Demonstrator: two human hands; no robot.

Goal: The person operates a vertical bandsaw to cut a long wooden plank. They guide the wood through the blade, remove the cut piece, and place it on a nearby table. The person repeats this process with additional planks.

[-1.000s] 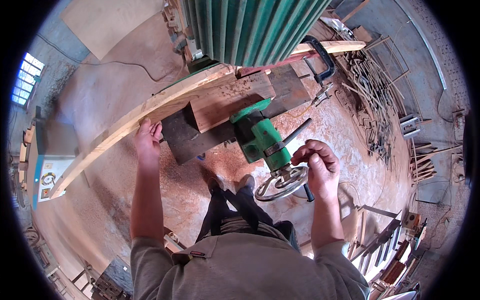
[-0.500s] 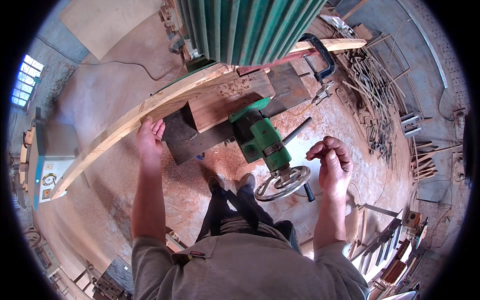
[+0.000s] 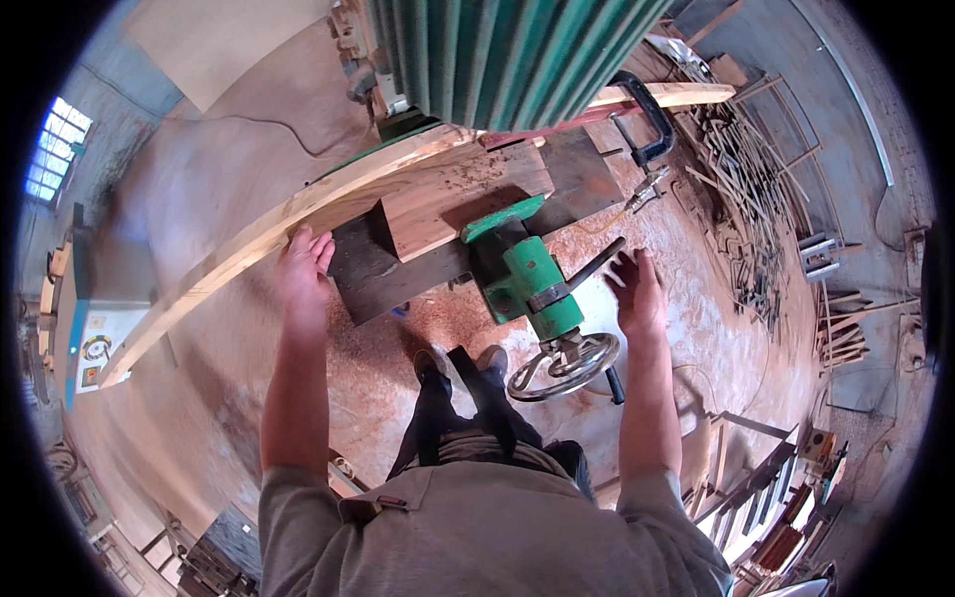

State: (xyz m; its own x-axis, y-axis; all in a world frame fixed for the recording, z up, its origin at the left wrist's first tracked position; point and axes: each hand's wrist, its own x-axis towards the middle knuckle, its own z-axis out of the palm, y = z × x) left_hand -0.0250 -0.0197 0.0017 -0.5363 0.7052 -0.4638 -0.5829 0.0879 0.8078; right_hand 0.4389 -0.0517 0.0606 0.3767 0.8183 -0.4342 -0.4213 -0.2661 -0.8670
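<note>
A long pale wooden beam [image 3: 224, 261] runs from the left, past the green machine, and looks bowed in this view. My left hand [image 3: 304, 267] is palm up at its near edge, the thumb against the wood and the fingers loosely curled, not wrapped round it. Beside the beam, a broad wooden block [image 3: 438, 214] rests on a dark metal table [image 3: 393, 284]. A green vise-like clamp [image 3: 542, 289] with a metal handwheel [image 3: 564, 366] presses toward the block. Right of it, my right hand [image 3: 639, 292] holds nothing, its spread fingers close to the clamp's dark lever [image 3: 597, 264].
A large ribbed green housing [image 3: 507, 60] overhangs the beam. A black C-clamp [image 3: 652, 119] grips the beam's right part. On the left stands a grey control box [image 3: 104, 343]. Wood offcuts [image 3: 746, 189] are heaped at the right, and sawdust covers the floor.
My right hand has turned and moved up and left toward the lever, its fingers spreading. The left hand stays at the beam's edge. The view has shifted slightly.
</note>
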